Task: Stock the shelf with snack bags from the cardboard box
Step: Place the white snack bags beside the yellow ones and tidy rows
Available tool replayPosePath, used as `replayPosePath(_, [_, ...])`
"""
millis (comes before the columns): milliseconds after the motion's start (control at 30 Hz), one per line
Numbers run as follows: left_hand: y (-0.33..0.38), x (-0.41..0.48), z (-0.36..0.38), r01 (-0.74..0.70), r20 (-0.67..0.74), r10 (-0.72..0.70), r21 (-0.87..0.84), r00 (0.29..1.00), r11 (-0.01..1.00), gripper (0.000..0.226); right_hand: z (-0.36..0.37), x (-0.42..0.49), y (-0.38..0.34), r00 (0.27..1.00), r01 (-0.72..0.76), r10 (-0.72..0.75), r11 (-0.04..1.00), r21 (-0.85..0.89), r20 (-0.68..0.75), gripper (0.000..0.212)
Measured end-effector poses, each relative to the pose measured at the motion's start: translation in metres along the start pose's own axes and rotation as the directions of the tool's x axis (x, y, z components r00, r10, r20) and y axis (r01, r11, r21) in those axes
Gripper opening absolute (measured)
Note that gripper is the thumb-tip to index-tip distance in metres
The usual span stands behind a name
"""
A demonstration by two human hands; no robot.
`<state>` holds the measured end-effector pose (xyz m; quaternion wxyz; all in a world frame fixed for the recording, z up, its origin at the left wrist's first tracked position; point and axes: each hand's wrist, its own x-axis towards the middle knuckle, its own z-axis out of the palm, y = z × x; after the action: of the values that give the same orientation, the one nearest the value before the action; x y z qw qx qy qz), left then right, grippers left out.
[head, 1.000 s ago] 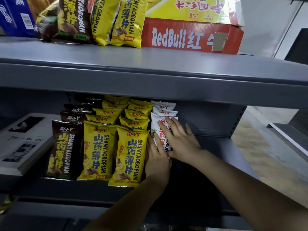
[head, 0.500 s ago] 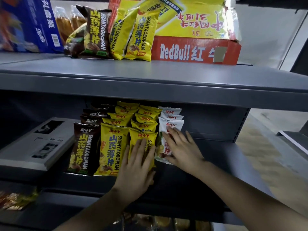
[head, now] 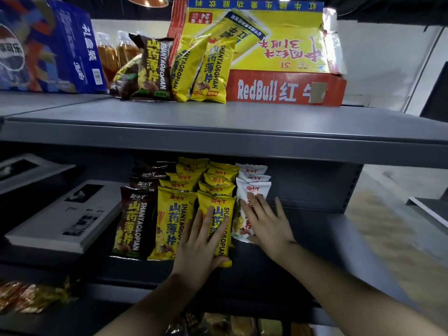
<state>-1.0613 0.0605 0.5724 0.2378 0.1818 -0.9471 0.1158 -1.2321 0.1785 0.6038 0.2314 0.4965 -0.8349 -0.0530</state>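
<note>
- Where the lower shelf [head: 339,238] carries four rows of upright snack bags, the front yellow bag [head: 221,209] of the third row from the left stands near the shelf's front edge. The left hand [head: 201,243] lies flat against its face.
- The left hand's fingers are straight and slightly apart, pointing up the bag. The thumb lies by the bag's bottom corner.
- Just to the right, touching that row, the front white bag [head: 253,190] heads a short white row. The right hand [head: 269,226] presses on it with fingers straight and spread wide, gripping nothing.
- To the left stand a second yellow row [head: 169,221] and then a brown row [head: 133,221], the bags packed one behind another toward the back panel.
- A flat grey box [head: 60,219] with black-and-white printing lies further left on the same level.
- On the upper shelf [head: 218,127] the RedBull cardboard box [head: 286,87] sits with its yellow flap raised. A brown bag [head: 152,69] and two yellow bags [head: 213,69] lean at its left end.
- Further left are amber drink bottles [head: 106,54] and a blue Pepsi carton [head: 48,49].
- At the bottom left, orange-wrapped snacks [head: 31,297] lie on a lower level, blurred.
</note>
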Motion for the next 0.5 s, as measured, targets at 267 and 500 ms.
replayPosePath(267, [0.025,-0.002,-0.027,-0.177,-0.161,0.159,-0.108,0.974,0.978,0.047,-0.019,-0.036,0.007,0.963,0.038,-0.009,0.994,0.105,-0.269,0.059])
replayPosePath(500, [0.101,-0.001,-0.049,-0.364,-0.263,0.294,-0.28,0.919,0.888,0.034,-0.039,-0.097,0.041,0.982,0.022,-0.006,0.996,0.085,-0.19,0.037])
